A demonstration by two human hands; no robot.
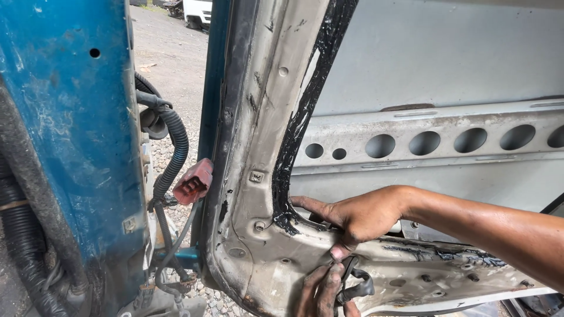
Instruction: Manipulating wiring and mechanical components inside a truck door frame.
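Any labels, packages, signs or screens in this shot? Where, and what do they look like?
None in view: no package, label, sign or screen.
Nearest thing to one: a red-brown plug, boxy, hanging on a black ribbed cable between the blue door post and the grey door frame.
The right hand and left hand rest on the frame's lower corner.

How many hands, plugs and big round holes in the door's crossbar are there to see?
Hands: 2, the right hand and the left hand
Red plug: 1
Large round holes in the grey door bar: 5, the last cut by the edge
Total: 8
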